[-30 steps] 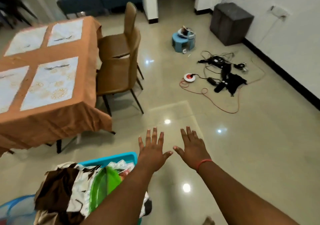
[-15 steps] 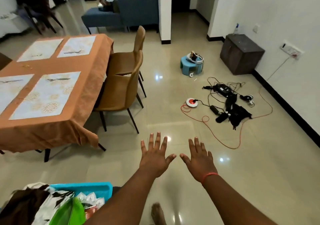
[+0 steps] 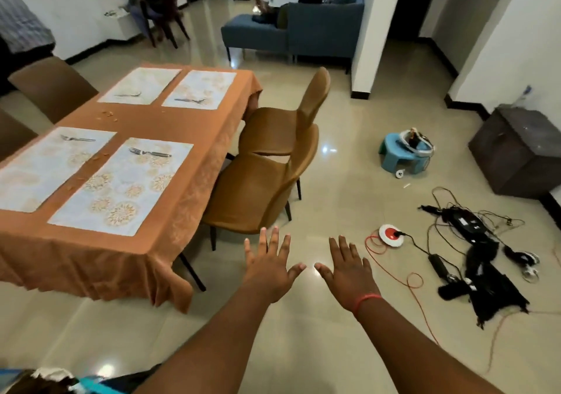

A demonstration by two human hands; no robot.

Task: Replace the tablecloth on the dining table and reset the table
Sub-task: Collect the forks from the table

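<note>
Both arms are out in front, palms down over the bare floor. The left hand (image 3: 268, 267) has its fingers straight and spread wide, thumb angled out to the right, holding nothing. The right hand (image 3: 349, 272), a red band on its wrist, is spread the same way, thumb pointing left, the two thumb tips near each other but apart. Neither hand touches anything.

Over to the left stands the dining table, draped in an orange tablecloth (image 3: 145, 239) that hangs in folds at the near corner. Four pale placemats lie on it in two pairs: the near right placemat (image 3: 121, 190) carries a fork (image 3: 150, 153) at its far end, the near left placemat (image 3: 45, 166) has another fork (image 3: 77, 138), and the two far placemats (image 3: 170, 88) each hold cutlery too small to make out. A few crumbs sit on the cloth between the pairs.

Two tan chairs (image 3: 264, 181) are tucked against the table's right side, one behind the other. On the floor to the right lies a tangle of black cables (image 3: 473, 242) with a red and white round plug unit (image 3: 391, 236), and farther off a small blue stool (image 3: 400, 154). A dark box (image 3: 516, 151) sits against the right wall, a blue sofa (image 3: 288, 35) at the far end. In the bottom left corner, the edge of a turquoise basket (image 3: 91, 386) peeks in.
</note>
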